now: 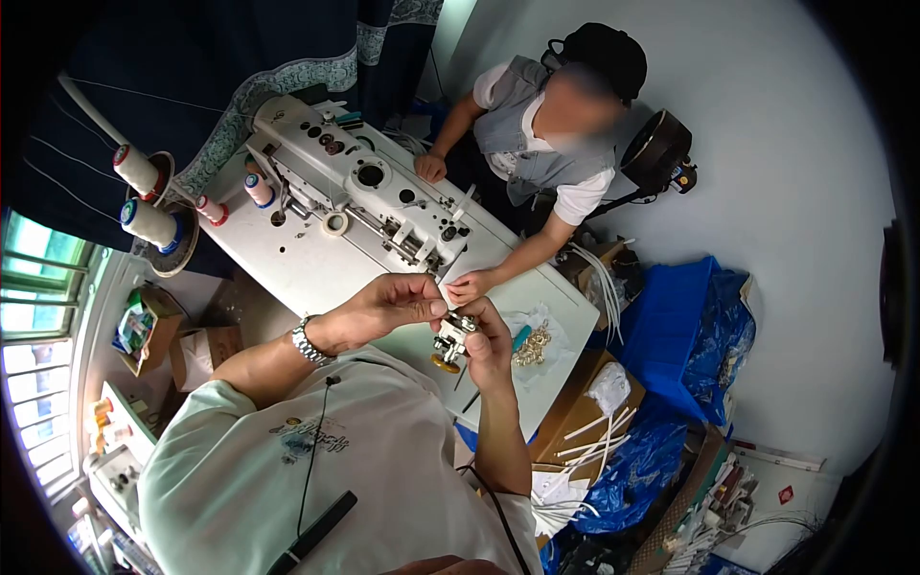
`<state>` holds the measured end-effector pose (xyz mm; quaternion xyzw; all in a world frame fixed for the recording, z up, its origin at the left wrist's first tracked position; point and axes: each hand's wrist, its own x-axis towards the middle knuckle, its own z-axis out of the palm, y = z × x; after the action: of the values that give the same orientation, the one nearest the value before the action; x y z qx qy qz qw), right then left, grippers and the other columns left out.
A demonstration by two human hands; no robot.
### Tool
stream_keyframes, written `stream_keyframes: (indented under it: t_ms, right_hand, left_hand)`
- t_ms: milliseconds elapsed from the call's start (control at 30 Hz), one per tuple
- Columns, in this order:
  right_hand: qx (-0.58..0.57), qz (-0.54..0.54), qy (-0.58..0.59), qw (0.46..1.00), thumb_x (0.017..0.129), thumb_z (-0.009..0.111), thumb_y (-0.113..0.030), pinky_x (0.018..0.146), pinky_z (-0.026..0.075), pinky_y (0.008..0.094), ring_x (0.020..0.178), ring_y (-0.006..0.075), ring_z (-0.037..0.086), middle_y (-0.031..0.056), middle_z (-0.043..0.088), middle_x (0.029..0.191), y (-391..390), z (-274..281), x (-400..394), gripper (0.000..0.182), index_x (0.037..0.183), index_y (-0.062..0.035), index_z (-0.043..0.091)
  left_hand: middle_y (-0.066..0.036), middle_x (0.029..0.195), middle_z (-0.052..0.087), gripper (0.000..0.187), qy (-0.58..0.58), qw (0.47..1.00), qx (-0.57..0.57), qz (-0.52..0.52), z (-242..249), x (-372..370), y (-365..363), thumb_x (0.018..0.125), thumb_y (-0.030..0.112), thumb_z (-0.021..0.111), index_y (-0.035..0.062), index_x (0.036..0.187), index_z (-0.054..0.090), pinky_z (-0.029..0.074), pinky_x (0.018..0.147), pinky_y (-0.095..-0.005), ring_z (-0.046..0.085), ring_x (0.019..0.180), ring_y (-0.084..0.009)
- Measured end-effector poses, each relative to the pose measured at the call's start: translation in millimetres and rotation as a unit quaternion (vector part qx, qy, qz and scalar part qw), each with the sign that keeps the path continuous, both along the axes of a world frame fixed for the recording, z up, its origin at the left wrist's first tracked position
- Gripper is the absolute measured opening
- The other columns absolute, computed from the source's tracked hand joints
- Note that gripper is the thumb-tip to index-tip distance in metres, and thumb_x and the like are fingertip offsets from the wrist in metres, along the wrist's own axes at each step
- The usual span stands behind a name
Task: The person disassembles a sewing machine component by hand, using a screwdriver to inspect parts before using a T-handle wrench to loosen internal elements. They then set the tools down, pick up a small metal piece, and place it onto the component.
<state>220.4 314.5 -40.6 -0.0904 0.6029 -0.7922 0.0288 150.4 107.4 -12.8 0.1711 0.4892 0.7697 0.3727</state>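
I see thread spools [149, 222] off bench's [321, 273] left end, sewing machine [355, 177] on top. My left hand [398, 309]: fingertips pinched at metal part's [453, 335] top, can't tell on what. Part over near edge, clasped by right hand [487, 350]. Gold pieces [533, 345] near right end.

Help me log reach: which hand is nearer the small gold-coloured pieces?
Right. The right hand shows just left of the gold-coloured pieces; the left hand is farther left.
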Motion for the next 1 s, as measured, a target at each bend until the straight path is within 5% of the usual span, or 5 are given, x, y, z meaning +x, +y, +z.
stream_keyframes:
  t_ms: [167,400,667,800,1000]
  right_hand:
    - [-0.017,0.008,-0.064,0.998,0.089,0.064,-0.068,0.071,0.045,0.0219,0.083,0.0078,0.059,0.0049,0.064,0.094,4.4,-18.5,1.3,0.068,0.103,-0.0024,0.054]
    - [-0.037,0.028,-0.028,0.999,0.092,0.064,-0.064,0.072,0.041,0.0221,0.084,0.0056,0.053,0.0008,0.063,0.094,2.2,-16.6,-0.5,0.064,0.111,-0.004,0.055]
    - [-0.045,-0.007,-0.095,0.994,0.092,0.059,-0.07,0.052,0.03,0.0178,0.063,-0.0003,0.043,-0.0046,0.056,0.08,-5.1,-2.1,-4.2,0.067,0.105,-0.0046,0.057]
    - [-0.105,-0.057,-0.207,0.971,0.099,0.052,-0.062,0.054,0.046,0.0214,0.069,0.0053,0.057,0.0004,0.062,0.086,-18.4,16.4,-4.7,0.061,0.11,-0.0023,0.06]
    - [-0.174,-0.034,-0.249,0.952,0.101,0.052,-0.057,0.052,0.048,0.0244,0.072,0.0078,0.06,0.0021,0.063,0.088,-11.7,-7.3,-7.7,0.055,0.108,-0.0036,0.063]
  left_hand:
    - [-0.002,0.094,0.065,0.013,-0.003,1.0,0.003,0.002,-0.1,-0.3,1.1,0.102,0.014,0.062,0.0023,0.097,0.064,0.049,0.088,-0.0282,0.061,0.091,-0.0116]
    - [-0.002,0.094,0.065,0.013,-0.005,1.0,0.004,0.005,-1.6,1.1,0.1,0.101,0.014,0.063,0.0021,0.097,0.065,0.049,0.088,-0.028,0.061,0.09,-0.0116]
    - [-0.001,0.088,0.065,0.015,-0.023,0.999,-0.007,0.025,-1.9,-0.6,2.6,0.101,0.017,0.065,0.0026,0.095,0.067,0.049,0.086,-0.0274,0.061,0.087,-0.0105]
    - [-0.001,0.082,0.064,0.017,-0.075,0.995,-0.033,0.052,-6.5,-2.4,5.9,0.099,0.02,0.067,0.0036,0.094,0.069,0.048,0.084,-0.0273,0.061,0.083,-0.0105]
    - [0.001,0.087,0.066,0.021,-0.162,0.985,-0.016,0.052,-17.0,-5.3,4.3,0.097,0.025,0.07,0.0043,0.1,0.072,0.047,0.08,-0.0259,0.06,0.081,-0.0088]
